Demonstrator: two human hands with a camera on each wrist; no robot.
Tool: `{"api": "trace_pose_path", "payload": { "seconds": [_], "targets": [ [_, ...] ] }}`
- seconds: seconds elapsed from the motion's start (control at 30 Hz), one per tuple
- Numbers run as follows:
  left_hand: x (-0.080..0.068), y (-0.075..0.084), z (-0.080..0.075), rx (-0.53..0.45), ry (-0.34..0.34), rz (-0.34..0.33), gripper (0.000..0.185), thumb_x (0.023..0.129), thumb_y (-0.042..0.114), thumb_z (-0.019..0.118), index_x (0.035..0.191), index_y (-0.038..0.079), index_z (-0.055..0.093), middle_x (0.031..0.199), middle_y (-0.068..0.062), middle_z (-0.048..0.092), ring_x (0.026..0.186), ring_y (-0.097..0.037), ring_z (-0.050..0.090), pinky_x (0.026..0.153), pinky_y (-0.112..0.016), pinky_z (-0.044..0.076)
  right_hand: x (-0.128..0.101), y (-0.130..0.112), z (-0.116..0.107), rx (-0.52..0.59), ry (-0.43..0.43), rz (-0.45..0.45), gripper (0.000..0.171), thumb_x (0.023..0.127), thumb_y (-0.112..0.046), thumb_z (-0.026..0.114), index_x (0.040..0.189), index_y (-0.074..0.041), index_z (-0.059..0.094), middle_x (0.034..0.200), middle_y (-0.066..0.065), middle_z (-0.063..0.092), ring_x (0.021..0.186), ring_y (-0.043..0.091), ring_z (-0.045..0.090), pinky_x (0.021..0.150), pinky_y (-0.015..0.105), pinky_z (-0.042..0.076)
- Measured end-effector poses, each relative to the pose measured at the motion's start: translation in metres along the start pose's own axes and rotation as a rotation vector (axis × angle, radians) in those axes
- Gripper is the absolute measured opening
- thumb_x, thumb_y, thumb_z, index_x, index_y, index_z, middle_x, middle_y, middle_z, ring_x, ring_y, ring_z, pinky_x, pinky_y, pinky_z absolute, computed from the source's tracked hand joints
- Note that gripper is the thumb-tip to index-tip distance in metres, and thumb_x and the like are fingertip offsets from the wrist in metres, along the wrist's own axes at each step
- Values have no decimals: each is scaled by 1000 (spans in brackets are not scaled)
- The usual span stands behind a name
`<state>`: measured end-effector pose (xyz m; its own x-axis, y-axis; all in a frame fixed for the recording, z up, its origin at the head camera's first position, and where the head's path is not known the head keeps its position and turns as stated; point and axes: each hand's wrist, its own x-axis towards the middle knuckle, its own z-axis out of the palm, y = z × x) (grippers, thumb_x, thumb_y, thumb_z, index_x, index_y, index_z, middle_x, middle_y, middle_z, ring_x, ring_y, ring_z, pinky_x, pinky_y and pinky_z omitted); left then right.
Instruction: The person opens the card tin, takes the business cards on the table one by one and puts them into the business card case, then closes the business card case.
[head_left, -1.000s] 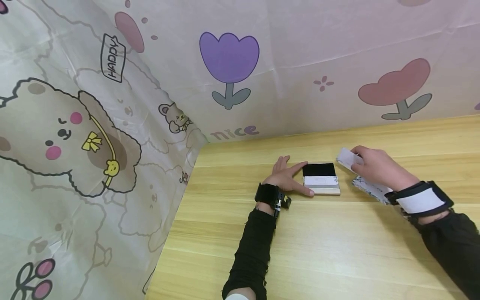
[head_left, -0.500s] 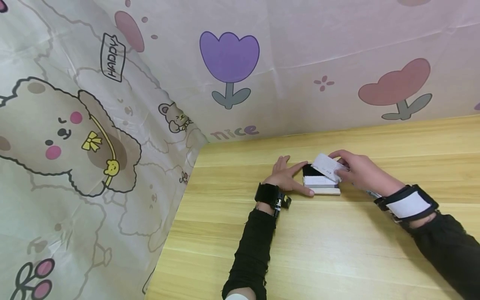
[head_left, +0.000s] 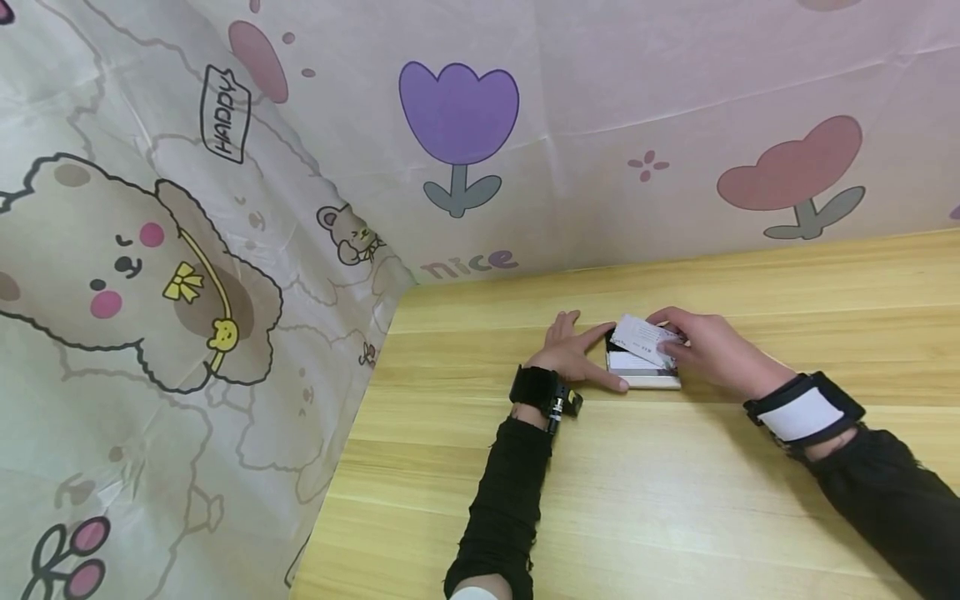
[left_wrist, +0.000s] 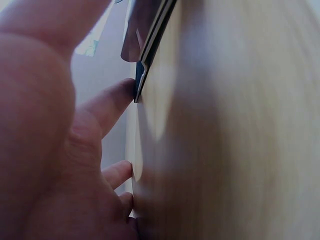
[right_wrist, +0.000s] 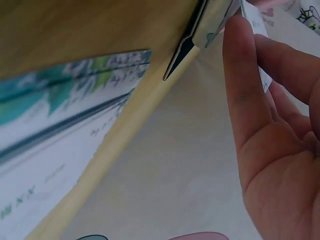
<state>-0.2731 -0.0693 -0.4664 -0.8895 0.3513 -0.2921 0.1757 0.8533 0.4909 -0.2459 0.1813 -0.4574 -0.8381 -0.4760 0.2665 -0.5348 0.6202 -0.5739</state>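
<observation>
A flat card case (head_left: 654, 381) lies open on the wooden table, its inside partly black, with white cards showing in it. My left hand (head_left: 564, 357) is spread at the case's left side, thumb and index finger against its edges. In the left wrist view, one fingertip meets the dark corner of the case (left_wrist: 141, 82). My right hand (head_left: 708, 352) pinches a white printed card (head_left: 637, 335) between thumb and fingers. This card is tilted over the case and covers most of its black part. The right wrist view shows the pinched card (right_wrist: 262, 55) edge-on.
Several white cards with teal and green print (right_wrist: 65, 130) lie on the table beside the case, below my right hand. A patterned cloth (head_left: 585, 167) hangs behind the table (head_left: 637, 500) and along its left side.
My right hand has moved left with the card, from over the loose cards to over the case, and lowered it there. My left hand has stayed in place.
</observation>
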Motion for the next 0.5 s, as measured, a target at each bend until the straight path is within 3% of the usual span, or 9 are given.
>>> {"api": "trace_pose_path", "payload": {
  "seconds": [0.13, 0.37, 0.5],
  "targets": [
    [-1, 0, 0, 3, -1, -4, 106, 68, 63, 91, 156, 56, 33, 173, 3, 2, 158, -20, -4, 124, -57, 16, 1, 2, 3, -15, 27, -21, 37, 94, 4, 71, 129, 3, 60, 107, 23, 72, 91, 32, 69, 77, 51, 57],
    [1, 0, 0, 15, -2, -9, 106, 67, 64, 90, 156, 57, 33, 173, 3, 3, 158, -20, -2, 124, -58, 17, 2, 1, 8, -36, -50, -60, 37, 96, 5, 68, 133, 2, 62, 121, 22, 70, 103, 30, 68, 85, 52, 56],
    [1, -1, 0, 29, -7, -6, 106, 67, 64, 90, 156, 56, 33, 173, 2, 3, 158, -21, 0, 123, -58, 19, 1, 1, 9, -60, -49, -78, 38, 95, 6, 69, 132, 4, 63, 122, 24, 70, 105, 33, 69, 86, 54, 57]
  ]
}}
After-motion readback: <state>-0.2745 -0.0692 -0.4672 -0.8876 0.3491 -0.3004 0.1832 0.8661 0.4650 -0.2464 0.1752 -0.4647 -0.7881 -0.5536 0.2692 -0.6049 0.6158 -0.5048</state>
